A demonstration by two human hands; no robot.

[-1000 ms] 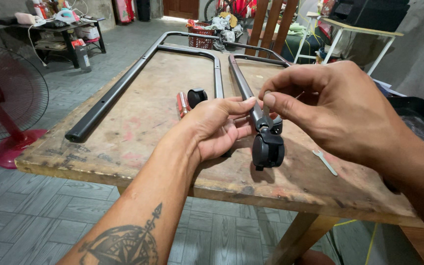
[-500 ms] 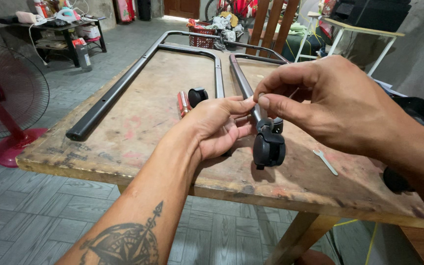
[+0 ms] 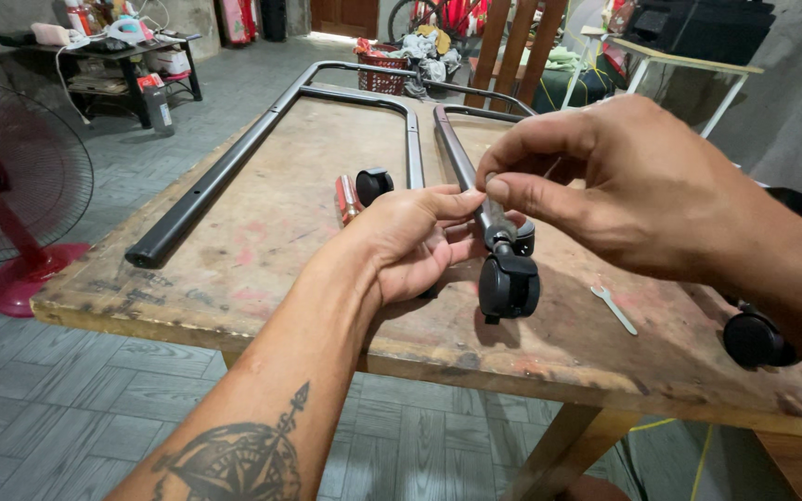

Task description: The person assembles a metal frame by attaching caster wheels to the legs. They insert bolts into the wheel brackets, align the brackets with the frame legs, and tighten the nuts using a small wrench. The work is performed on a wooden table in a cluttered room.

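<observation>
From the head camera, both hands meet over the near end of a dark metal tube frame (image 3: 438, 139) that lies on the worn wooden counter (image 3: 262, 241). The left hand (image 3: 410, 241) cups the tube from below, its fingertips pressed up beside the stem of a black caster wheel (image 3: 509, 286) that hangs at the tube's end, just above the counter's front part. The right hand (image 3: 624, 186) comes in from the right with thumb and forefinger pinched together on the top of that stem; whether a small nut or washer sits between them is hard to tell, since the fingers cover the spot. Compared with a second ago, little has moved: the caster has swung slightly and sits a touch lower and nearer the counter edge, while the pinch on the stem stays closed and the left hand keeps its cradle. That points to fine fitting work at the stem going on rather than a finished step. A second caster (image 3: 373, 184) and a red-handled screwdriver (image 3: 346, 199) lie near the left hand, a small flat wrench (image 3: 614, 307) rests to the right of the wheel, and another caster (image 3: 754, 339) sits at the right edge.
</observation>
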